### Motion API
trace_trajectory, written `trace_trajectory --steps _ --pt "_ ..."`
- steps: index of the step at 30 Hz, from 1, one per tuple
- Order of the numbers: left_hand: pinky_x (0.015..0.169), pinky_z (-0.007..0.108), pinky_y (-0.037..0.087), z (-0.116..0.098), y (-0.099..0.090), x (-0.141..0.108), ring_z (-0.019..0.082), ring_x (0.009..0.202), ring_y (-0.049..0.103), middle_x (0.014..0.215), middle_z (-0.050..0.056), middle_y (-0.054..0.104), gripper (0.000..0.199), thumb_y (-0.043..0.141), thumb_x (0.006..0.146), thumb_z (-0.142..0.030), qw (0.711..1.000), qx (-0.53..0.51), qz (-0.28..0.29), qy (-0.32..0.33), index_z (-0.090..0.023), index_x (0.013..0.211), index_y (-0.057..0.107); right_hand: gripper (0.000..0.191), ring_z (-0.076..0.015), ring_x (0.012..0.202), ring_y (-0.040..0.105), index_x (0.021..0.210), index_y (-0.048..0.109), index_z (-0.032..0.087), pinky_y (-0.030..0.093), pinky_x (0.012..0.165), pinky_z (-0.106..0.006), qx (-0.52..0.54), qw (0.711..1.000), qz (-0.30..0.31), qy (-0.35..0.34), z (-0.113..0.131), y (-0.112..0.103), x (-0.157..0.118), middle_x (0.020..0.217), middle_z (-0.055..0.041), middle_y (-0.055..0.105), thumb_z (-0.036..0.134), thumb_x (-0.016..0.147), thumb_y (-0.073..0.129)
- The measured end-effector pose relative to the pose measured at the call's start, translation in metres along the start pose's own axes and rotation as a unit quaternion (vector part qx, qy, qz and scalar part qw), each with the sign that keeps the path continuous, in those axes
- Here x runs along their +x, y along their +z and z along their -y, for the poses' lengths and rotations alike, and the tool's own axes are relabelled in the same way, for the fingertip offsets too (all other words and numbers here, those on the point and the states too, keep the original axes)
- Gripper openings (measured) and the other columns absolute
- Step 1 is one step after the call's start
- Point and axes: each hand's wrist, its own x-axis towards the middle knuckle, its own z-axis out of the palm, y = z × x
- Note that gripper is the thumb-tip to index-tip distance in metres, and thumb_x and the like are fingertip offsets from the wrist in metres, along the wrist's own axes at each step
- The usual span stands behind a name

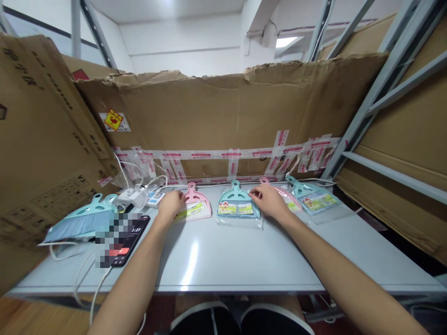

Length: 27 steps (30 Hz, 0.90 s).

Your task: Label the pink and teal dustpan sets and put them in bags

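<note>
Centre frame, the right hand (269,201) curls at a green dustpan (236,207), the left hand (172,205) over a pink dustpan (197,207); whether the 2 pinch, I cannot tell. A phone (132,239) and plugs (140,198) crowd the bench (223,260) at left.

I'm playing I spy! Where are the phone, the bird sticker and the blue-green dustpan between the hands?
Phone (132,239): head view, on its dark screen.
Bird sticker (113,120): head view, near its middle.
Blue-green dustpan (240,208): head view, on its labelled middle.
</note>
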Motion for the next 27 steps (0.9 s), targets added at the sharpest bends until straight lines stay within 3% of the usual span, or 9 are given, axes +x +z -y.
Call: trace_trajectory --steps 5,10,16,19,22,25,26,27 --pt "0.09 0.039 0.051 0.003 0.002 0.006 0.038 0.107 0.077 0.11 0.022 0.084 0.021 0.064 0.101 -0.032 0.999 -0.033 0.001 -0.009 -0.019 0.091 0.079 0.012 -0.0251 0.097 0.074 0.1 0.083 0.02 0.051 0.087 -0.034 0.021 1.0 0.0 -0.017 0.005 0.001 -0.002 0.104 -0.0093 0.082 0.023 0.102 0.072" --pt "0.094 0.039 0.051 0.007 -0.002 0.016 0.037 0.109 0.077 0.111 0.023 0.084 0.018 0.062 0.098 -0.025 0.994 -0.096 -0.024 -0.044 -0.017 0.089 0.076 0.012 -0.0253 0.094 0.074 0.097 0.082 0.021 0.052 0.086 -0.036 0.037 0.998 -0.024 -0.046 0.006 0.003 -0.003 0.1 -0.0085 0.082 0.023 0.102 0.071" --pt "0.084 0.036 0.054 0.002 -0.006 0.015 0.035 0.098 0.078 0.097 0.017 0.084 0.019 0.069 0.094 -0.032 0.97 -0.225 -0.032 -0.084 -0.018 0.084 0.075 0.019 -0.0269 0.091 0.073 0.099 0.081 0.021 0.055 0.086 -0.04 0.071 0.993 -0.047 -0.081 0.009 0.006 -0.005 0.097 -0.0088 0.081 0.032 0.106 0.067" --pt "0.075 0.034 0.055 -0.01 -0.003 0.009 0.033 0.089 0.078 0.087 0.012 0.083 0.022 0.076 0.09 -0.039 0.946 -0.308 -0.014 -0.099 -0.019 0.083 0.078 0.025 -0.0283 0.097 0.074 0.115 0.081 0.021 0.058 0.092 -0.043 0.114 0.984 -0.072 -0.119 0.017 0.005 -0.008 0.106 -0.0105 0.08 0.039 0.109 0.065" --pt "0.069 0.034 0.058 -0.03 0.006 0.0 0.031 0.084 0.079 0.088 0.012 0.085 0.025 0.081 0.088 -0.044 0.914 -0.393 0.018 -0.1 -0.019 0.087 0.08 0.036 -0.0333 0.124 0.069 0.138 0.076 0.023 0.056 0.111 -0.052 0.128 0.967 -0.082 -0.207 0.03 0.002 -0.014 0.131 -0.0148 0.076 0.045 0.11 0.066" --pt "0.066 0.035 0.062 -0.056 0.021 -0.013 0.031 0.08 0.081 0.091 0.015 0.086 0.028 0.086 0.088 -0.044 0.878 -0.467 0.057 -0.094 -0.017 0.093 0.081 0.049 -0.0382 0.15 0.054 0.152 0.07 0.027 0.046 0.125 -0.062 0.087 0.948 -0.064 -0.299 0.047 0.0 -0.022 0.153 -0.015 0.069 0.047 0.107 0.071" --pt "0.067 0.035 0.063 -0.064 0.026 -0.017 0.03 0.079 0.081 0.092 0.016 0.086 0.028 0.087 0.088 -0.042 0.857 -0.502 0.075 -0.092 -0.016 0.095 0.081 0.053 -0.0391 0.155 0.048 0.155 0.068 0.029 0.042 0.128 -0.064 0.067 0.943 -0.05 -0.323 0.052 0.0 -0.024 0.158 -0.0142 0.066 0.048 0.106 0.072" --pt "0.068 0.035 0.064 -0.073 0.031 -0.022 0.029 0.078 0.081 0.094 0.017 0.086 0.026 0.089 0.087 -0.038 0.812 -0.567 0.1 -0.1 -0.014 0.096 0.081 0.057 -0.0399 0.161 0.043 0.159 0.066 0.03 0.037 0.131 -0.066 0.044 0.938 -0.034 -0.343 0.057 0.0 -0.027 0.163 -0.0134 0.063 0.05 0.106 0.073"
